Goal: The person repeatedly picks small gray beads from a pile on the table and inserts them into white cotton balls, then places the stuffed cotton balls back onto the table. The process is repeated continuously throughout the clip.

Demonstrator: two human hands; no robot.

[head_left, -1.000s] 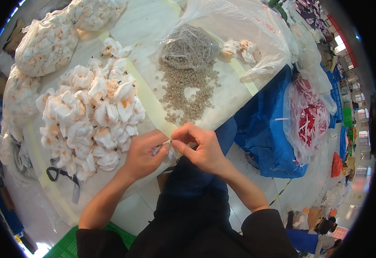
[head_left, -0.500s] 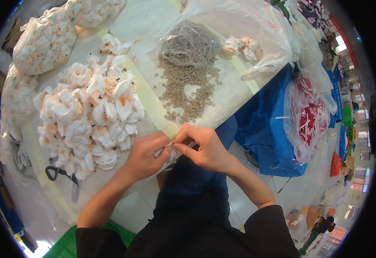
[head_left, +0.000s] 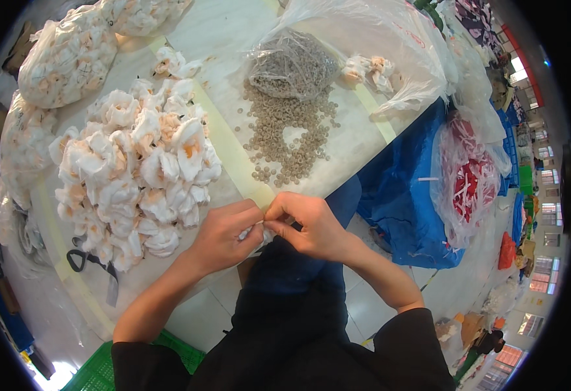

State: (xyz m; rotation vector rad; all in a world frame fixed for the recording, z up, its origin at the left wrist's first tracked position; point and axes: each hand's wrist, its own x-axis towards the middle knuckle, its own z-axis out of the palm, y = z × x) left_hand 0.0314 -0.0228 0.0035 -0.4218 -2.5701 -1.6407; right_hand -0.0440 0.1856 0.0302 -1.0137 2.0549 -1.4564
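Observation:
My left hand (head_left: 226, 238) and my right hand (head_left: 310, 225) meet at the near edge of the table. Closed in my left hand is a white artificial flower (head_left: 267, 236); only bits of it show around the fingers. The thumb and forefinger of my right hand pinch together right against its end, and whatever lies between them is too small to make out. Left of my hands rises a heap of white artificial flowers (head_left: 129, 176) with peach centres. Beyond my hands, small greyish-brown rings (head_left: 288, 140) spill from a clear plastic bag (head_left: 292, 62).
A black looped thing with a grey strip (head_left: 96, 268) lies left of my forearm. Bagged flowers (head_left: 70, 58) stand at the far left, a few loose flowers (head_left: 370, 70) at the far right. Beside the table are a blue sack (head_left: 403, 195) and a green crate (head_left: 96, 368).
Both hands stay together at the table edge with only slight finger movement. The view has shifted a little; the heap and the rings lie as before.

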